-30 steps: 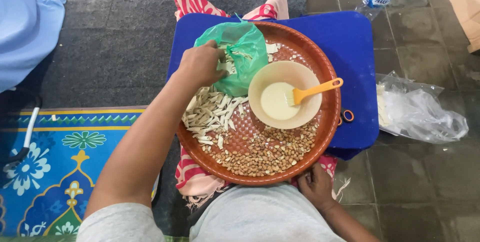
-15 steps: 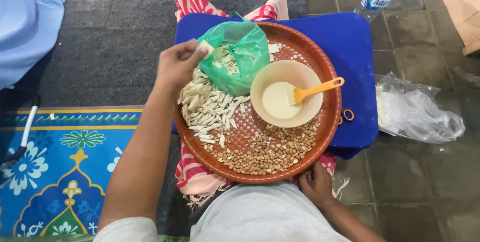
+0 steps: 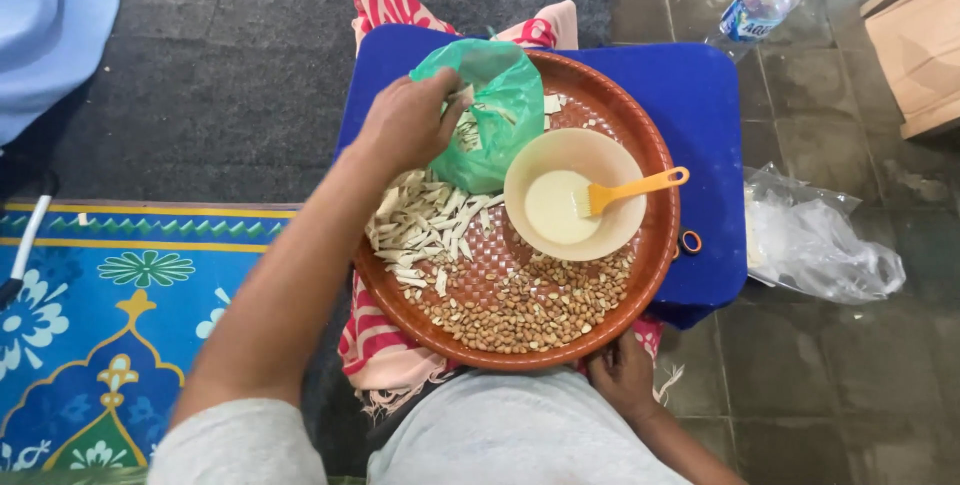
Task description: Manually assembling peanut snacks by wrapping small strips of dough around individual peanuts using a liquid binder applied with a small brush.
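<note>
Since half a second ago the left hand (image 3: 405,125) has been shifting slightly along the rim of the crumpled green plastic bag (image 3: 495,120), its grip now pinching the bag's left edge with fingers closed on the plastic. The bag is lying on the far-left part of the round brown woven tray (image 3: 655,170), mouth facing the pile of pale white peeled strips (image 3: 425,225) spilling beside it.

The right hand (image 3: 622,375) is holding the tray's near rim, fingers curled under, so its grip there is partly hidden. The tray is sitting on a blue padded cushion (image 3: 700,105), overhanging its near edge; bare cushion is showing to the right.

A beige plastic bowl (image 3: 575,195) is standing near the tray's centre, holding pale creamy liquid and an orange-handled brush (image 3: 635,190). Brown peanuts (image 3: 530,305) are filling the tray's near part.
</note>
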